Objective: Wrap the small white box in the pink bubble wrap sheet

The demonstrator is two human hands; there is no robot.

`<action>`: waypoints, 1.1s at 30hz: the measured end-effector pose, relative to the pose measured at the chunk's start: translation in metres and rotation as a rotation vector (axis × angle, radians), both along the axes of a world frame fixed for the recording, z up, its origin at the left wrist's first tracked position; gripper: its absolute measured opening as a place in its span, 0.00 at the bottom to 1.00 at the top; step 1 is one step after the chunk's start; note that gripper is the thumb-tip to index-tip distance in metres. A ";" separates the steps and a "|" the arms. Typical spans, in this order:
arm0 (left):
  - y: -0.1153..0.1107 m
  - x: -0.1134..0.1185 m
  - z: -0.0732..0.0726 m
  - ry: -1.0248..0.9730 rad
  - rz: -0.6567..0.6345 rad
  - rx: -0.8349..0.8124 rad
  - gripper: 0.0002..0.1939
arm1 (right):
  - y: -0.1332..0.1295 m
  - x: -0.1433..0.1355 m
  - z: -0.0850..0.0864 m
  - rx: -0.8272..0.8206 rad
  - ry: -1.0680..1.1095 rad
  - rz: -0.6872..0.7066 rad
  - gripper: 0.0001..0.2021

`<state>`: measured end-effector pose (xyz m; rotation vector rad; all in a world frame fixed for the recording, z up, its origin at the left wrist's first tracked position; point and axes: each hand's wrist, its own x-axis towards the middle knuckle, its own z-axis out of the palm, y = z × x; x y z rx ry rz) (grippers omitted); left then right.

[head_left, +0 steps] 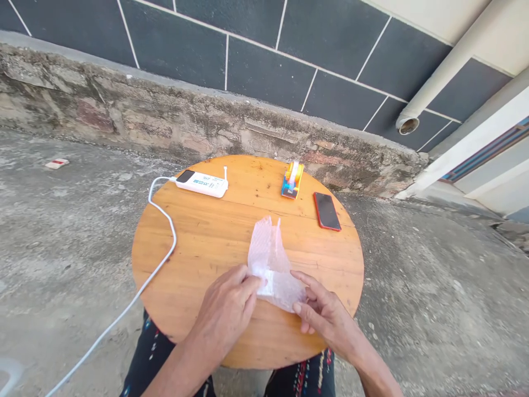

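A sheet of pinkish, see-through bubble wrap (pixel 270 248) lies folded near the front of the round wooden table (pixel 198 237). Around its lower middle is a small whitish, shiny piece (pixel 268 284); whether it sits inside the wrap or on it I cannot tell. My left hand (pixel 231 298) pinches the wrap at this piece, thumb and forefinger closed. At the right edge of the wrap, my right hand (pixel 324 311) holds it with curved fingers, the forefinger on top and the thumb at the lower corner.
Toward the back stand a yellow and blue tape dispenser (pixel 293 179) and a white power bank (pixel 201 183) whose white cable (pixel 173 237) runs off the left side. A red-cased phone (pixel 327 211) lies at right. Behind is a stone ledge (pixel 206 124).
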<state>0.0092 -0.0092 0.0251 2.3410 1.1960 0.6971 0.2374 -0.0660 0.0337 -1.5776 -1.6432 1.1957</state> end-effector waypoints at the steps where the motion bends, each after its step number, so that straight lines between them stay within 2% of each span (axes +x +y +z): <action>1: 0.000 0.000 0.001 0.013 0.004 -0.012 0.14 | 0.003 0.002 0.003 0.016 -0.078 0.061 0.26; 4: -0.001 0.001 0.004 0.051 0.021 -0.044 0.14 | 0.017 0.007 0.011 0.055 -0.266 0.217 0.27; 7: -0.001 0.001 0.006 0.068 0.030 -0.052 0.14 | 0.031 0.009 0.013 -0.005 -0.261 0.246 0.27; 11: -0.001 0.001 0.007 0.075 0.018 -0.057 0.14 | 0.040 0.010 0.004 -0.120 -0.081 0.151 0.23; 14: -0.001 0.001 0.008 0.079 0.023 -0.060 0.14 | 0.040 0.010 -0.007 -0.128 0.043 0.099 0.15; 17: 0.000 0.002 0.009 0.070 0.025 -0.061 0.14 | 0.037 0.008 -0.017 -0.104 0.065 -0.003 0.15; 23: 0.000 0.000 0.008 0.077 0.009 -0.066 0.14 | 0.033 -0.005 -0.024 0.113 -0.176 -0.210 0.14; 28: 0.000 0.001 0.008 0.093 0.003 -0.054 0.14 | 0.030 -0.020 -0.018 0.171 -0.425 -0.278 0.12; 33: 0.000 0.002 0.009 0.104 0.011 -0.053 0.14 | 0.032 -0.031 -0.016 0.210 -0.514 -0.297 0.14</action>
